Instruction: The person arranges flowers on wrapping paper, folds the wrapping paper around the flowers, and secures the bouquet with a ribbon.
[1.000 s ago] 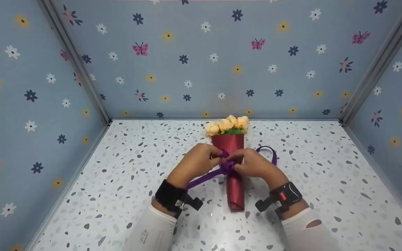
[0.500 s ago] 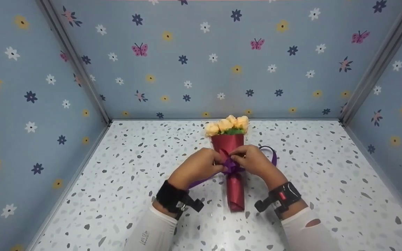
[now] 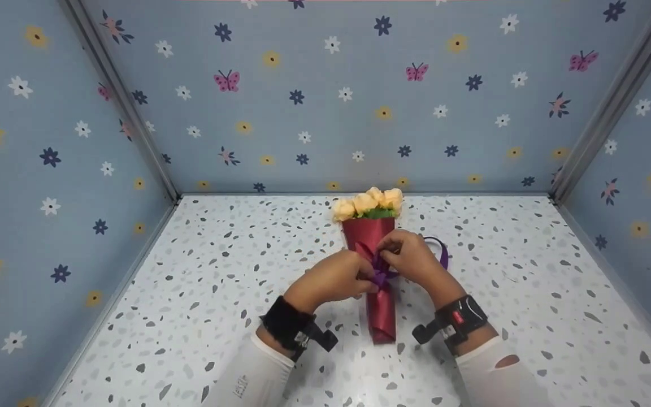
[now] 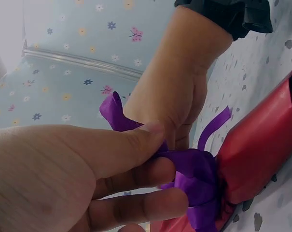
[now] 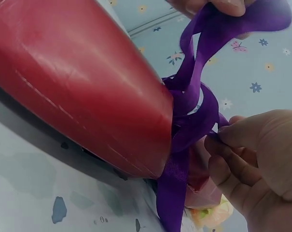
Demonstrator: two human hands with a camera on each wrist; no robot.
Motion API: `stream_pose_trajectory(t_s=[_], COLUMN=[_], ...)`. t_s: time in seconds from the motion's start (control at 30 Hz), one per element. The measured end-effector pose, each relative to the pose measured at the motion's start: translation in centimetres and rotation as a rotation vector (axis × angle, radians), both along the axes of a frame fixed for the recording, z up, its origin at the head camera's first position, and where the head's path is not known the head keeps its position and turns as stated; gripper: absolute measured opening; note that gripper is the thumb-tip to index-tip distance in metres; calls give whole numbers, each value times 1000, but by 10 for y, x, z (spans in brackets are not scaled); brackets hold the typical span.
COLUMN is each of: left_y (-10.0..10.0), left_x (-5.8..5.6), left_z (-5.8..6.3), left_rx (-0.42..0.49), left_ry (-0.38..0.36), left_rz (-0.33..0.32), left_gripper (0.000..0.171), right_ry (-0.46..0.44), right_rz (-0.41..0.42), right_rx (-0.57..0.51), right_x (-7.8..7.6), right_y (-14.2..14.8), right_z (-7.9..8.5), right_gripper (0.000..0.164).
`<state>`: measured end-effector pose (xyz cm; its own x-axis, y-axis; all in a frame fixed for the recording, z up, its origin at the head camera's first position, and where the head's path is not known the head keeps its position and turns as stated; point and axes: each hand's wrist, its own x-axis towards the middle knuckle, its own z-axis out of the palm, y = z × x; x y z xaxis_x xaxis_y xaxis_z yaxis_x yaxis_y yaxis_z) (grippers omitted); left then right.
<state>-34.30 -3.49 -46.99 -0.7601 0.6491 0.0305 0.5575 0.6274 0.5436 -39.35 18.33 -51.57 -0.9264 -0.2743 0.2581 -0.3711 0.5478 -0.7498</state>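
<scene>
A bouquet of peach-coloured roses [image 3: 365,204] in glossy red wrapping paper [image 3: 382,319] lies on the tabletop, blooms toward the back wall. Purple ribbon [image 3: 381,277] circles its middle, with loops and a knot on top. My left hand [image 3: 337,277] pinches a length of that ribbon [image 4: 114,111] between thumb and forefinger, just left of the knot. On the other side, my right hand [image 3: 413,260] pinches another part of the ribbon [image 5: 203,121] with thumb and fingertips, above the wrapping. The fingers partly hide the knot in the head view.
A loose ribbon end [image 3: 444,254] curves across the table to the right of the bouquet. The speckled white tabletop [image 3: 235,249] is bounded by a blue patterned back wall [image 3: 331,124] and side walls. Both wrists wear black camera straps [image 3: 461,319].
My left hand has shifted right and slightly toward me, with the ribbon in its fingers. My right hand has moved a little up and right. The ribbon tail at left is out of sight now.
</scene>
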Motion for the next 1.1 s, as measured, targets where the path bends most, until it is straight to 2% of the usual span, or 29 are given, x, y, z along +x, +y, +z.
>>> stream_pose_trajectory(t_s=[0.1,0.2,0.27,0.37,0.43,0.53,0.63,0.7,0.77,0.87,1.1], left_y=[7,9,9,8,8,8,8,8,9,10,10], left_x=[1,2,2,1,-2,-8,-16,-21,-23,-24,-23], left_z=[-7,-11,-13,-13,-13,-14,-18,-22,-25,-28,-31], left_rx=[-21,-33,-40,-31,-16,24,81,105,108,87,91], left_ry=[-1,-37,-63,-88,-76,-9,37,51,58,73,96], left_rz=[-47,-84,-99,-97,-55,87,245,310,332,318,287], left_gripper=[7,19,25,22,16,10,14,23,34,44,38], right_ry=[-17,-45,-71,-112,-125,-116,-104,-102,-105,-98,-53], right_rz=[7,5,-1,-10,-8,3,13,12,14,16,17], right_rx=[-1,-5,-10,-18,-26,-40,-69,-82,-86,-83,-107], right_x=[0,-1,-1,0,0,0,0,0,0,0,1], right_y=[0,0,0,1,1,1,0,-1,-1,-1,-1], right_z=[0,-1,0,1,1,1,1,1,1,2,1], right_gripper=[13,15,18,22,24,28,32,35,37,39,36])
